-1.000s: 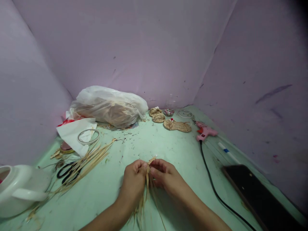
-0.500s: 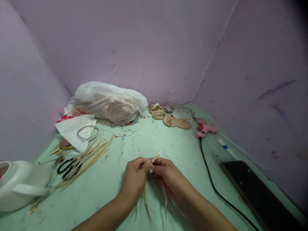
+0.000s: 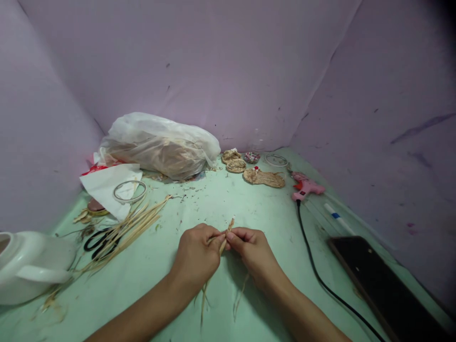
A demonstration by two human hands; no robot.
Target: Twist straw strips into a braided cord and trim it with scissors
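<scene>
Between my two hands is a short braid of straw-coloured fibre strips [image 3: 231,223], its whitish tip pointing up and away from me. My left hand [image 3: 199,249] pinches it between thumb and forefinger from the left, with loose strip ends hanging below. From the right, my right hand [image 3: 251,247] pinches the braid just under its upper end, thumb on top. A thin strand trails beneath this hand. The fingertips of both hands nearly touch. How the strips cross inside the pinch is hidden by the fingers.
At left lie loose fibre strips [image 3: 137,228], black scissors [image 3: 98,242], a tape roll [image 3: 119,192] and a white pitcher [image 3: 39,266]. A plastic bag [image 3: 160,142] and woven sole shapes [image 3: 263,178] lie behind. At right are a pink glue gun [image 3: 306,185], its cord [image 3: 309,256] and a phone [image 3: 384,289].
The braid's tip has turned more upright. Both hands have shifted slightly, with the left wrist moving outward and fewer strands now showing below the right hand. The view has tilted a little.
</scene>
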